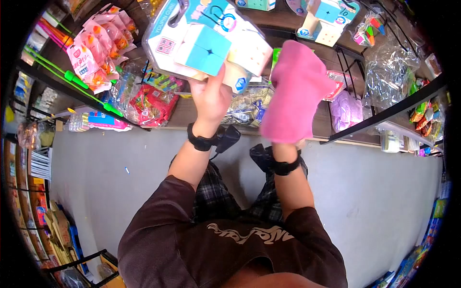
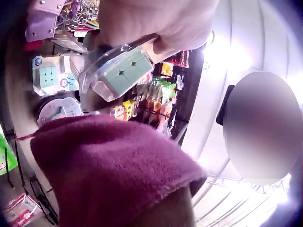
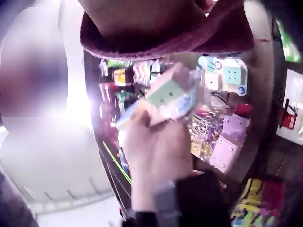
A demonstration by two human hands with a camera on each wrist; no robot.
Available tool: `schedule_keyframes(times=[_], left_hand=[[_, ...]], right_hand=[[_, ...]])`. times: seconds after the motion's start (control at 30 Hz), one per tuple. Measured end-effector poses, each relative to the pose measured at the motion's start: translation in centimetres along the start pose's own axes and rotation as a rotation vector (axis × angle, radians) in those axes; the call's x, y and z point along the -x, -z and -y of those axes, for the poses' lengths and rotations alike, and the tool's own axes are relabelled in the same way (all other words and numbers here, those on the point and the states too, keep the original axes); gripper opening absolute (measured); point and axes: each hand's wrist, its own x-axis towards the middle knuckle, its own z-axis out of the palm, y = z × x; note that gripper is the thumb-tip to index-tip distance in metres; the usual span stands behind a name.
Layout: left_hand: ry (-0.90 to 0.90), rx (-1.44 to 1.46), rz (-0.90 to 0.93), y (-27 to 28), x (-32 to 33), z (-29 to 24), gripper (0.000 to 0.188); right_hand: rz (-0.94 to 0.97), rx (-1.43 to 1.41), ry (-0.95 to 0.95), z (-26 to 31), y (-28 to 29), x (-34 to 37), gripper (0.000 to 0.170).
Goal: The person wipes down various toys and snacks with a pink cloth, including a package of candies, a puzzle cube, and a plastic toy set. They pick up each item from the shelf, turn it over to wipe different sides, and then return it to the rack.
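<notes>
My left hand (image 1: 211,98) holds a carded puzzle cube pack (image 1: 206,50) up over the shelf, thumb at its lower edge. The pack has a clear plastic cover, a white and blue card and turquoise cube faces; the fingers behind it are hidden in the head view. In the right wrist view the left hand (image 3: 158,146) grips the same pack (image 3: 165,94). A pink fuzzy cloth mitt (image 1: 295,91) covers my right hand up to the wrist. It stands upright to the right of the pack, apart from it, with a thumb-like bulge at its side.
More cube packs (image 1: 331,21) hang at the back right. Pink snack-like bags (image 1: 103,45) hang at the left, and a lilac packet (image 1: 346,110) lies at the right. Black metal rods (image 1: 403,115) cross both sides. Grey floor (image 1: 110,177) lies below the shelf edge.
</notes>
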Motion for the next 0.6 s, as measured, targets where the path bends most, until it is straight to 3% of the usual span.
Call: schedule_keyframes(times=[0.07,0.13,0.17,0.2,0.27,0.3,0.4,0.43,0.47,0.53,0.57,0.6], left_hand=[[-0.004,0.046,0.057,0.2,0.9,0.2,0.037],[0.031,-0.388,0.353,0.7,1.7,-0.3,0.035],[0.036,-0.336,0.323,0.3,2.3,-0.1,0.031],[-0.052,-0.48,0.456,0.9,2.2,0.1,0.04],[-0.041,-0.604,0.401,1.2,2.6,0.6,0.055],[-0.222,-0.786,0.644,0.6,1.4,0.2,0.071],[-0.337,-0.684,0.761,-1.0,-0.1,-0.5,0.074],[-0.306,-0.579,0.714,-1.1,0.3,0.5,0.073],[-0.306,-0.578,0.715,-1.0,0.3,0.6,0.073],[-0.31,-0.539,0.711,-0.8,0.3,0.8,0.072],[-0.331,-0.61,0.658,-0.3,0.5,0.8,0.07],[-0.031,-0.402,0.546,0.7,1.7,1.5,0.064]], right_hand=[[-0.036,-0.151,-0.068,0.3,-1.6,1.2,0.024],[-0.094,-0.213,-0.092,0.2,-3.0,1.2,0.027],[-0.135,-0.223,-0.099,0.0,-3.7,0.8,0.028],[-0.177,-0.228,-0.103,-0.1,-4.0,0.6,0.029],[-0.224,-0.221,-0.122,-0.6,-4.1,0.0,0.032],[-0.225,-0.22,-0.124,-1.0,-3.7,0.0,0.032],[0.193,-0.173,-0.294,-2.8,-1.4,-0.6,0.044],[0.174,-0.402,-0.314,-3.0,-1.5,-0.3,0.049],[0.173,-0.401,-0.313,-3.2,-1.8,0.2,0.049],[0.143,-1.199,-0.481,-3.5,-2.1,1.5,0.05],[0.223,-0.379,-0.221,-3.9,-1.7,1.3,0.049],[0.154,-0.048,-0.241,-2.1,-1.7,0.6,0.044]])
